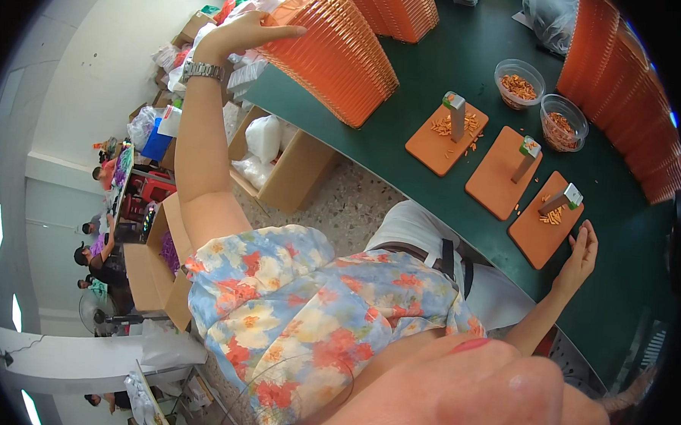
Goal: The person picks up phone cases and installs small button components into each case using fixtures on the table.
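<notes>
The left hand (246, 34) is reaching to the left side of a stack of orange trays (336, 53) on the green table (418, 83). Its thumb is stretching out over the trays, but the other fingers are hard to make out, so I cannot tell whether they are pinching an edge. The upper end of this stack is running into the top of the view, where a second stack (391, 13) is being cut off too. A taller row of trays (626, 103) is fading into the dark rim at the right. The person's head (462, 392) is blocking the lower part of the view and hiding the rest of the right forearm (537, 320).

The stack by the left hand is leaning its long axis from upper left to lower right. The right hand (579, 255) is resting just beside an orange board (533, 240), its fingers loosely bent, slightly spread and holding nothing; whether they are touching the board is unclear. That board is lying with its long axis from upper right to lower left, one short end pointing toward the table's near edge. A metal block (556, 201) is standing on it, tilting toward the upper right and covering part of the surface, with orange pieces (553, 216) lying around its foot
</notes>
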The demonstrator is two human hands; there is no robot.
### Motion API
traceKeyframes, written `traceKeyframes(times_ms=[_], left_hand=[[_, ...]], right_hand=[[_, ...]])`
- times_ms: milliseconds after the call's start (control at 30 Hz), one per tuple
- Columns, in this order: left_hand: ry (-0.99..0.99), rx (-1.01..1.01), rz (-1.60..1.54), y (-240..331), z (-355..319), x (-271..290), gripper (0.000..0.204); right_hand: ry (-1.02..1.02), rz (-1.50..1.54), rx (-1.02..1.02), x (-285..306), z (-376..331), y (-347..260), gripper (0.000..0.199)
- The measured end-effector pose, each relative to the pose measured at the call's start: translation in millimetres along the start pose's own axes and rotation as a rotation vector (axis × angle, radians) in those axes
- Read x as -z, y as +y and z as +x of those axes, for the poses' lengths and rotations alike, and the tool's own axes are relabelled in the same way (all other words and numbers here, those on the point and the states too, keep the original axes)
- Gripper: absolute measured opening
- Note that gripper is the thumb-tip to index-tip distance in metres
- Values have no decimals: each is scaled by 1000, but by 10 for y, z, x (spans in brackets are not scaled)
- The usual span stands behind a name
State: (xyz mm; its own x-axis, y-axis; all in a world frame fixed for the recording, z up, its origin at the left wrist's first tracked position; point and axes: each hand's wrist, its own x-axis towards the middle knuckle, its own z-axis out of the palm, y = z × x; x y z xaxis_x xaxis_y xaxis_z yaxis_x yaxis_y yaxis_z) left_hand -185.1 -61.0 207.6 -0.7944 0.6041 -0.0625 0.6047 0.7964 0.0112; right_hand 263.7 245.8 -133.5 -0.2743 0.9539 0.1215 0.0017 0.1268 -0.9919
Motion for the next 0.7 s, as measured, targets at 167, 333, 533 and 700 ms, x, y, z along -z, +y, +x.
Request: traceKeyframes(times_ms=[167, 333, 533, 700], left_hand=[[573, -55, -616, -306, -170, -621, 82], [660, 13, -1293, -588, -351, -2371, 57], [461, 48, -555, -75, -256, -3118, 92], [471, 148, -614, -29, -177, -3182, 93]], right_hand=[[15, -54, 24, 50, -38, 77, 35], [22, -22, -5, 23, -14, 21, 34], [-15, -109, 22, -2, -25, 94, 34], [7, -124, 24, -4, -26, 78, 33]])
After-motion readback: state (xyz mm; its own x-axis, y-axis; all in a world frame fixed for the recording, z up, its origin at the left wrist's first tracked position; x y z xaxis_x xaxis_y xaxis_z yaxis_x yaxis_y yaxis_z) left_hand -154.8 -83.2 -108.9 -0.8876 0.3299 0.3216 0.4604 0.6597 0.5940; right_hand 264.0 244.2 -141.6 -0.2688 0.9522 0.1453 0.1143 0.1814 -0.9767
